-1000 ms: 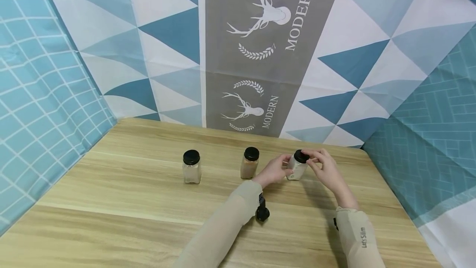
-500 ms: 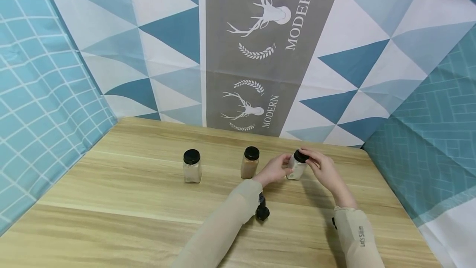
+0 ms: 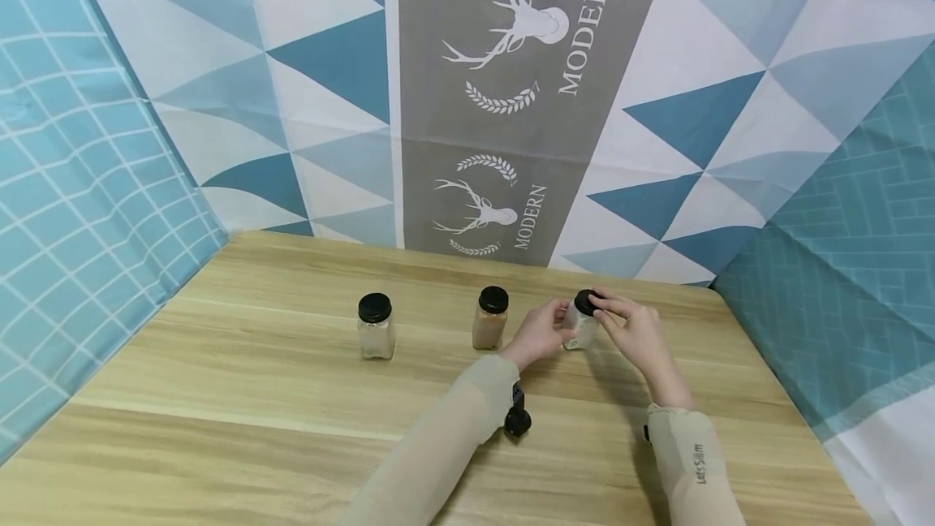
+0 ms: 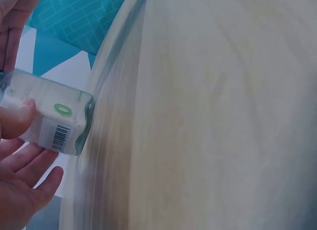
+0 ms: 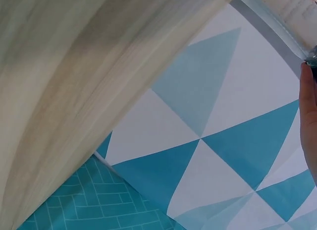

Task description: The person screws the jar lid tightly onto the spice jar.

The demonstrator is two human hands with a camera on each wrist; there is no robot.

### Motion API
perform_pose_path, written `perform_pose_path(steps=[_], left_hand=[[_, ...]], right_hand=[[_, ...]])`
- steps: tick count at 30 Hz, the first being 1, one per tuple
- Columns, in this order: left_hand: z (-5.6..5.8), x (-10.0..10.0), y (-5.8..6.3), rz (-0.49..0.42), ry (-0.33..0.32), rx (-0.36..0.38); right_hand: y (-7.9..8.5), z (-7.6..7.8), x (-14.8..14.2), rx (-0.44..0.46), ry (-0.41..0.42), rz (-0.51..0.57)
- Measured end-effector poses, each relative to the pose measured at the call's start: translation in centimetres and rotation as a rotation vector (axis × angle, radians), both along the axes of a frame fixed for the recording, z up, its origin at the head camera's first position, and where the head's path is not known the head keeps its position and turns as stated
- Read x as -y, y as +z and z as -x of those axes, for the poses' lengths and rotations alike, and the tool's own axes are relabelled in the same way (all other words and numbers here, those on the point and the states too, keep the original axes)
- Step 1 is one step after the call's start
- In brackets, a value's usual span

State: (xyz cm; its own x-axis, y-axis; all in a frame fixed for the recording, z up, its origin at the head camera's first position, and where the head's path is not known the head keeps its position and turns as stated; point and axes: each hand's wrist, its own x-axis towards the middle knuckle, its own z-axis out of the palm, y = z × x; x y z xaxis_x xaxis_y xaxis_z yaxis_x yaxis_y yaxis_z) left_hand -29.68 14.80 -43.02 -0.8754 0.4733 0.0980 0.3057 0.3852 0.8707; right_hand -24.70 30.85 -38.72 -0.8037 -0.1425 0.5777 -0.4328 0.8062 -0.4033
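Note:
On the right of the head view is a clear spice jar with a black lid and pale contents. My left hand grips its body from the left, thumb on the near side. My right hand holds the lid between thumb and fingers. In the left wrist view the jar shows a green ring mark and a barcode. I cannot tell whether its base touches the table. The right wrist view catches only part of the jar and the edge of my right hand.
Two more black-lidded jars stand upright on the wooden table: one with brownish contents just left of my left hand, one with pale contents farther left. A patterned cloth wall rises behind the table's back edge.
My right hand has shifted slightly left and its fingers have moved around the lid. The held jar has moved slightly left and up in the view. The other jars stand as before.

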Motion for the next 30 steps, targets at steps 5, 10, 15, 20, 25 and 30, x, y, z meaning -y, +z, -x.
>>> perform_pose_path(steps=[5,10,15,20,25,30], left_hand=[[0.1,-0.1,-0.1,0.002,0.028,-0.006],[0.2,-0.1,-0.2,0.009,0.014,-0.010],[0.3,0.0,-0.2,0.019,-0.026,-0.005],[0.1,0.0,-0.1,0.041,-0.060,0.005],[-0.1,-0.1,0.0,0.045,-0.071,0.019],[-0.2,-0.2,-0.1,-0.008,-0.039,0.028]], right_hand=[[-0.1,0.0,0.0,0.023,-0.027,0.016],[0.0,0.0,0.0,0.038,-0.025,0.033],[0.1,-0.1,-0.3,0.068,-0.010,0.043],[0.2,-0.2,-0.7,0.082,0.060,0.029],[0.3,-0.2,-1.0,0.130,0.131,0.045],[0.4,0.1,-0.9,0.129,0.117,0.062]])
